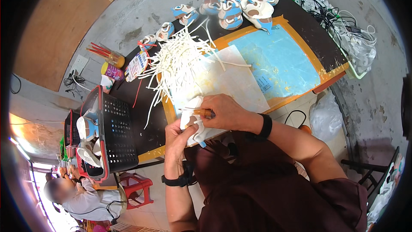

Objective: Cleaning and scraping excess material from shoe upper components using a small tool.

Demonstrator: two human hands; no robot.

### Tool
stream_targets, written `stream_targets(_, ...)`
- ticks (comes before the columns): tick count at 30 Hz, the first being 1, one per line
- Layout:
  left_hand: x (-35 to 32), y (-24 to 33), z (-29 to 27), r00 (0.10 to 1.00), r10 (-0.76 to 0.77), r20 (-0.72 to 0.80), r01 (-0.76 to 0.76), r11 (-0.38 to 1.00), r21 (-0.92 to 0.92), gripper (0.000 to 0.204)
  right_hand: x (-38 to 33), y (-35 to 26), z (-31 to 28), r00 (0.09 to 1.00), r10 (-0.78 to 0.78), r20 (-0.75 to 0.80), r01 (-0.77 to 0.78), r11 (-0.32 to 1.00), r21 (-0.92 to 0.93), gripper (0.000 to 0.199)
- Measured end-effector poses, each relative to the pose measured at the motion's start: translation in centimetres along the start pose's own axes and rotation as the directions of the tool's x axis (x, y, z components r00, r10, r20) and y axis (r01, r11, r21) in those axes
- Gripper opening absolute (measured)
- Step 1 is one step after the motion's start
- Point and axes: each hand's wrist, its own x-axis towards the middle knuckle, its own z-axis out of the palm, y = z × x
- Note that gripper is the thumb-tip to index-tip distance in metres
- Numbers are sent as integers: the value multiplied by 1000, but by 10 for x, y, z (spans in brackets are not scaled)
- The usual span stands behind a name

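A white, brown and blue shoe upper (187, 121) is held over the near edge of the table. My left hand (175, 139) grips its lower part, thumb on top and fingers beneath. Closed around a thin pointed tool with an amber handle (203, 112), my right hand (225, 108) rests against the upper's right side. The tool's narrow shaft points left across the upper; what its tip touches is too small to tell. Just beyond my hands lies a large heap of white strips (178, 62), partly over a pale sheet (240, 75).
More shoe uppers (231, 15) stand along the table's far edge. A black basket with a red rim (118, 124) holds uppers at the left. Jars (112, 71) stand behind it. Tangled cables (343, 23) lie far right. Another person (88, 197) sits at lower left near a red stool (136, 189).
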Motion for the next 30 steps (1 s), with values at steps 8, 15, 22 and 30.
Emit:
stream_targets(8, 2, -1, 3, 999, 27, -18, -26, 998, 62, 16, 0, -1, -2, 1000, -10, 11, 10, 1000, -9, 21)
stream_targets(15, 5, -12, -3, 994, 67, -86, -65, 997, 29, 13, -13, -15, -9, 998, 9, -56, -8, 1000, 28, 21)
stream_targets(22, 5, -10, 0, 991, 87, -103, -87, 996, 5, 13, -38, -13, -21, 999, -24, -30, 26, 998, 63, 14)
stream_targets(30, 4, -10, 1, 991, 88, -104, -88, 996, 6, 14, -40, -6, -14, 996, -45, -74, 51, 995, 91, 14)
